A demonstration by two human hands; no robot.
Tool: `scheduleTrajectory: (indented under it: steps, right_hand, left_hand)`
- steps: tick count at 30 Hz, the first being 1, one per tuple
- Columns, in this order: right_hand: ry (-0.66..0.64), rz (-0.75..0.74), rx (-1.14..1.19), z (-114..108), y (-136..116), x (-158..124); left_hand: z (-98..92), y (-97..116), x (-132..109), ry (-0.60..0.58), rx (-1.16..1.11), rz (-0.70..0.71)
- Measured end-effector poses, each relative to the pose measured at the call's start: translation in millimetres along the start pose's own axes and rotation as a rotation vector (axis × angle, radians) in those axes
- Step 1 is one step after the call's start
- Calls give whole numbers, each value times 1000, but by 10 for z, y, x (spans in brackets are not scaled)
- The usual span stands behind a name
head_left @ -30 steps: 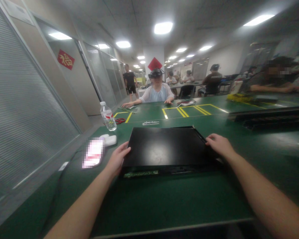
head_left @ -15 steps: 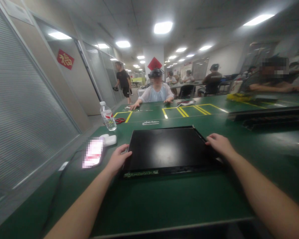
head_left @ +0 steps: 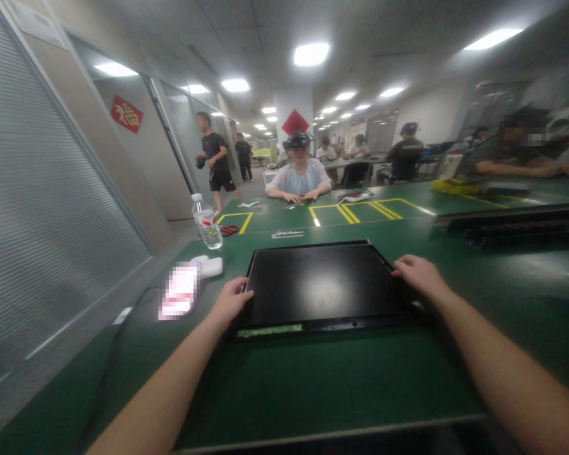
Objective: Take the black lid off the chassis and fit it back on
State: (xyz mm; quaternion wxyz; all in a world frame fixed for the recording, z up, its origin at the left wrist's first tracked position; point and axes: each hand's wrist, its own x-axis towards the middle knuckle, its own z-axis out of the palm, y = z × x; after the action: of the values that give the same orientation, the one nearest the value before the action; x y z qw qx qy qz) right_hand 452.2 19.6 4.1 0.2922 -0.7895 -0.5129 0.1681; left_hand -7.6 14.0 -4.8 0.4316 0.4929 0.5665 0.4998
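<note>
The left grip (head_left: 230, 300) is pinching the left edge of the black panel (head_left: 313, 281) and the right grip (head_left: 421, 276) its right edge, apparently steadying it while it is lying on the near counter (head_left: 332, 379).

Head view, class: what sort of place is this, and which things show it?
Probably an office space used as a shared workroom: people sit at several tables, the green table is marked with yellow tape, and bright lights line the ceiling.
</note>
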Motion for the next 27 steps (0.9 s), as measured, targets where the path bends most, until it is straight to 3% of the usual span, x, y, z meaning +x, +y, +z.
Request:
scheduleTrajectory:
  steps: [14, 20, 27]
  right_hand:
    - [9, 11, 21, 1, 5, 3]
    - [-10, 25, 25, -3, -11, -16]
    - [5, 17, 20, 5, 3, 5]
  left_hand:
    - [-9, -98, 108, 38, 197, 72]
    - [-14, -128, 147, -3, 182, 78]
    - [-31, -195, 205, 55, 186, 86]
